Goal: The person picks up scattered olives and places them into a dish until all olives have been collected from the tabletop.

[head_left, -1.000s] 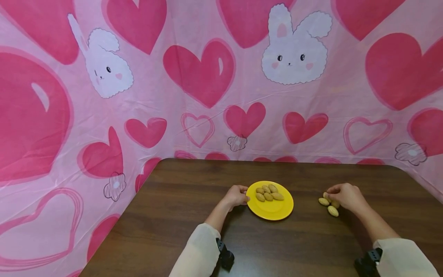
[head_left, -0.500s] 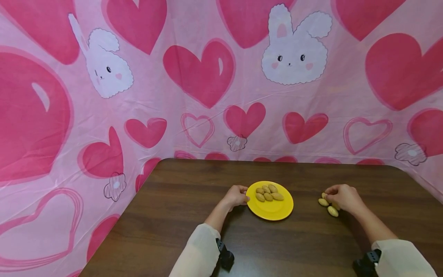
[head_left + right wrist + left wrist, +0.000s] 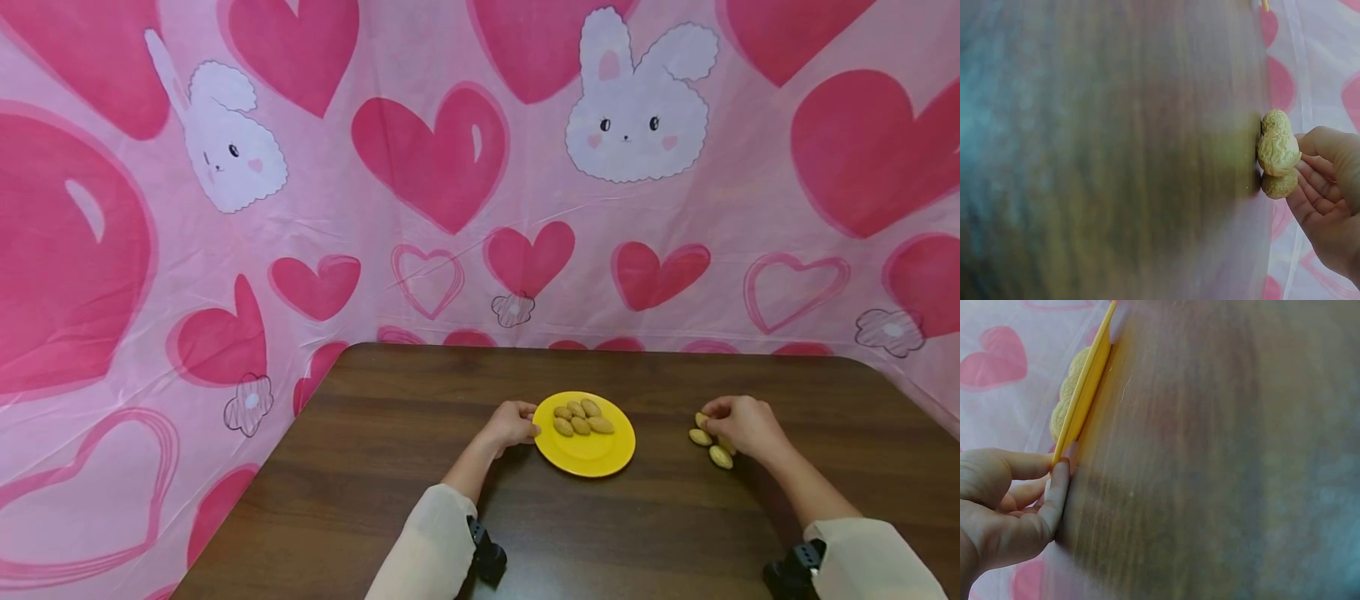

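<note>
On the table lies a round yellow plate (image 3: 588,459) with several tan walnuts (image 3: 581,427) in their shells, grouped on its far half. My left hand (image 3: 512,425) pinches the plate's left rim; in the left wrist view the thumb is on one side of the edge and fingers on the other. To the right, my right hand (image 3: 750,427) has its fingertips round a walnut (image 3: 702,420) in a small cluster. Beside it are another walnut (image 3: 700,437) and a nearer walnut (image 3: 721,457); one more is partly hidden under the hand. Their wrinkled shells (image 3: 1279,150) fill the right wrist view's right side.
A dark brown wooden table (image 3: 637,542) reaches back to a pink cloth (image 3: 442,275) printed with hearts and rabbits. Both sleeves are pale, and a black wrist camera (image 3: 489,557) sits on the left forearm, with another camera (image 3: 795,571) on the right.
My right hand has shifted slightly left, and the walnut at its fingertips has moved a little with it. The left hand and plate stay put.
</note>
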